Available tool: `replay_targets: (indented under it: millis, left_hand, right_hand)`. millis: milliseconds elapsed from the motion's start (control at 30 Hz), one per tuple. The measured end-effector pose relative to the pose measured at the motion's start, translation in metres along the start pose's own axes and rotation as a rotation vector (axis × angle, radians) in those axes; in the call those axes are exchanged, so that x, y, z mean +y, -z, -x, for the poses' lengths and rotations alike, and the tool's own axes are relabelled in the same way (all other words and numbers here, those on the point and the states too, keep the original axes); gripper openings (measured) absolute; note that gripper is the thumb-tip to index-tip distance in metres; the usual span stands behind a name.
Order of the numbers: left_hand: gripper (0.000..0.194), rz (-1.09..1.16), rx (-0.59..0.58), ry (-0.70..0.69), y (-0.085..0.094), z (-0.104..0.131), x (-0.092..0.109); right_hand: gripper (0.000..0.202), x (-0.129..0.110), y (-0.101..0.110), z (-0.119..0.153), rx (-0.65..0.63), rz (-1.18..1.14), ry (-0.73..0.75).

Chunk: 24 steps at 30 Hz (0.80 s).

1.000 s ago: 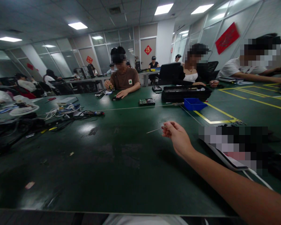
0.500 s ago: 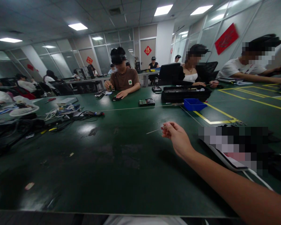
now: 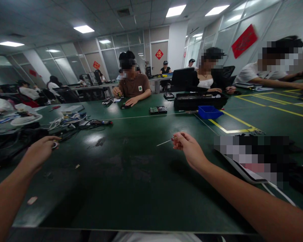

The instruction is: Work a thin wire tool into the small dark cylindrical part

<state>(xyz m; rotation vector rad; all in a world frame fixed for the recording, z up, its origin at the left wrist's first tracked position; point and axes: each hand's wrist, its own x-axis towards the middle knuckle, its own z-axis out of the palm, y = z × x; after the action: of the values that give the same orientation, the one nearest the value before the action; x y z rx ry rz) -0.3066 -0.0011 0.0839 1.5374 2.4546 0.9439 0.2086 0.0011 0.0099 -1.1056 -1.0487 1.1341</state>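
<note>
My right hand (image 3: 189,148) is closed over the table, pinching a thin metal rod (image 3: 164,143) that points left. A reddish bit shows by the fingertips; the rest of the rod's near end is hidden in the fingers, so its kind is unclear. At the left, my left hand (image 3: 41,151) is closed around a small silvery ring-shaped thing (image 3: 55,144), mostly covered by the fingers. That hand hovers above the table beside black cables (image 3: 68,132). A wide gap of green tabletop (image 3: 116,188) lies between the hands.
Several cables and a white fan-like part (image 3: 26,119) lie on the left. Across the table are a circuit-board drive (image 3: 158,110), a long black tray (image 3: 200,101) and a blue bin (image 3: 209,112). A blurred-out device (image 3: 252,178) stands right of my forearm. Co-workers sit opposite.
My left hand has come in from the left edge, now holding the small ring-shaped thing over the table. My right hand stays nearly in place; the rod tip has shifted slightly left and down.
</note>
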Motion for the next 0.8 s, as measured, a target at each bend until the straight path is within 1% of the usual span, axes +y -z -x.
replay_targets:
  millis: [33, 100, 133, 200, 267, 333, 433, 500, 567, 633, 733, 800]
  left_hand:
    - [0.028, 0.002, -0.043, -0.001, -0.008, 0.004, 0.012]
    - [0.031, 0.012, -0.124, -0.061, -0.027, 0.018, 0.042]
    - [0.032, 0.055, -0.167, -0.121, -0.037, 0.027, 0.058]
    - [0.033, 0.150, -0.273, -0.194, -0.059, 0.046, 0.090]
    - [0.031, 0.269, -0.394, -0.224, -0.082, 0.064, 0.121]
    - [0.029, 0.358, -0.485, -0.266, -0.103, 0.079, 0.149]
    - [0.029, 0.457, -0.591, -0.334, -0.129, 0.099, 0.185]
    - [0.029, 0.499, -0.654, -0.377, -0.143, 0.111, 0.204]
    - [0.029, 0.518, -0.711, -0.413, -0.156, 0.121, 0.215]
    - [0.029, 0.517, -0.749, -0.434, -0.167, 0.130, 0.219]
    - [0.029, 0.486, -0.785, -0.477, -0.180, 0.138, 0.211]
    - [0.032, 0.449, -0.797, -0.514, -0.184, 0.142, 0.202]
  right_hand:
    - [0.030, -0.001, 0.000, 0.001, -0.021, 0.001, -0.013]
    - [0.030, -0.001, -0.001, 0.002, -0.055, 0.013, -0.026]
    - [0.030, -0.001, -0.001, 0.002, -0.068, 0.024, -0.026]
    - [0.029, -0.001, -0.001, 0.002, -0.090, 0.056, -0.018]
    - [0.028, 0.000, 0.000, 0.002, -0.120, 0.105, -0.002]
    - [0.029, 0.001, 0.001, 0.001, -0.154, 0.166, 0.022]
    - [0.031, 0.001, 0.003, 0.001, -0.190, 0.246, 0.059]
    - [0.032, 0.001, 0.003, 0.002, -0.200, 0.277, 0.083]
    - [0.032, -0.001, 0.002, 0.004, -0.200, 0.289, 0.106]
    - [0.032, -0.003, 0.001, 0.005, -0.193, 0.297, 0.117]
    - [0.031, -0.004, -0.001, 0.006, -0.183, 0.303, 0.116]
    - [0.032, -0.003, -0.001, 0.007, -0.177, 0.315, 0.117]
